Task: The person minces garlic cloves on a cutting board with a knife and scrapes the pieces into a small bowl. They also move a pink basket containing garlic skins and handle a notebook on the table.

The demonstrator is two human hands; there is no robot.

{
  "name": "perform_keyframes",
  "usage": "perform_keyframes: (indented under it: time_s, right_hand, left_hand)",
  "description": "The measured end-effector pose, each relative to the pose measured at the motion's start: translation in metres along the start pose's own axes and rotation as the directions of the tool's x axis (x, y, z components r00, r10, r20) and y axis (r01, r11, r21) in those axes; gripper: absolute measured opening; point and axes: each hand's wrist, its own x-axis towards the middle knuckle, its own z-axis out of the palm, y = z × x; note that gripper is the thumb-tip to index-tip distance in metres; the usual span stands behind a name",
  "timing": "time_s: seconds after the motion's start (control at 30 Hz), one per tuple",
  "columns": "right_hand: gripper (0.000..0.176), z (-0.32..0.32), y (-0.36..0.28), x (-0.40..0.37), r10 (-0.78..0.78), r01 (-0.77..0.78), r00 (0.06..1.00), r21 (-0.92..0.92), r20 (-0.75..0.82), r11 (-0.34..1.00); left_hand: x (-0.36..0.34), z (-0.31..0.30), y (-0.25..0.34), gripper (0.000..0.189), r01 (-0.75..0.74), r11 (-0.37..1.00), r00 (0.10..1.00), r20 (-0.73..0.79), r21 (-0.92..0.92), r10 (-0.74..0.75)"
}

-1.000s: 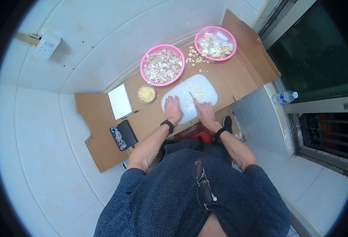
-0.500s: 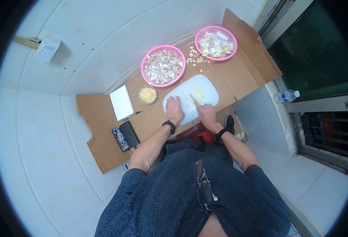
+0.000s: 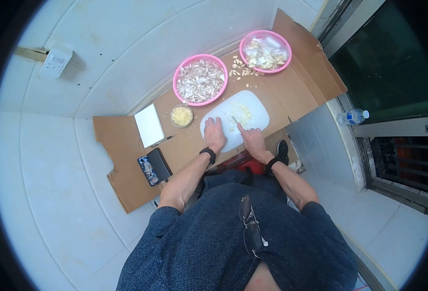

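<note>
- Here, my right hand (image 3: 254, 140) is closed around a knife (image 3: 235, 120), over the white board (image 3: 258, 103).
- The blade runs straight out from my fist, away from me, with its tip angled slightly left toward a pink basket (image 3: 176, 76).
- My left hand (image 3: 215, 135) lies open and flat on the board, beside the chopped garlic (image 3: 243, 112).

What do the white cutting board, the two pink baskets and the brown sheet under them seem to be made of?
Cutting board: probably plastic, smooth matte white with rounded corners.
Pink baskets: likely plastic, with thin rims and a bright uniform colour.
Brown sheet: cardboard, matte, with creases and torn edges.
</note>
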Motion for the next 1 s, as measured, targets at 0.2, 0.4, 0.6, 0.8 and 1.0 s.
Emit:
perform_keyframes:
  time_s: [0.2,0.4,0.6,0.8,1.0]
  right_hand:
    - [0.06,-0.011,-0.01,0.004,-0.03,0.03,1.0,0.038,0.006,0.999]
    - [0.063,-0.008,-0.015,0.0,-0.016,0.014,0.993,0.018,0.117,1.0]
    - [0.069,-0.008,-0.021,-0.004,-0.068,0.067,0.994,0.022,0.09,0.998]
    - [0.071,-0.008,-0.022,-0.004,-0.063,0.061,0.995,0.028,0.078,0.998]
    - [0.072,-0.001,-0.018,-0.008,-0.035,0.034,0.991,0.004,0.13,0.999]
  left_hand:
    - [0.001,-0.002,0.001,0.066,0.004,1.0,1.0,-0.003,-0.015,-0.004]
    - [-0.001,-0.001,-0.003,0.066,-0.01,1.0,0.999,-0.036,-0.001,0.01]
    - [-0.002,-0.003,-0.001,0.067,-0.005,1.0,1.0,0.002,-0.017,0.005]
    - [-0.002,-0.004,0.0,0.065,-0.016,1.0,1.0,0.001,-0.013,0.016]
    - [0.001,-0.001,-0.004,0.066,-0.001,1.0,1.0,0.016,-0.012,0.001]
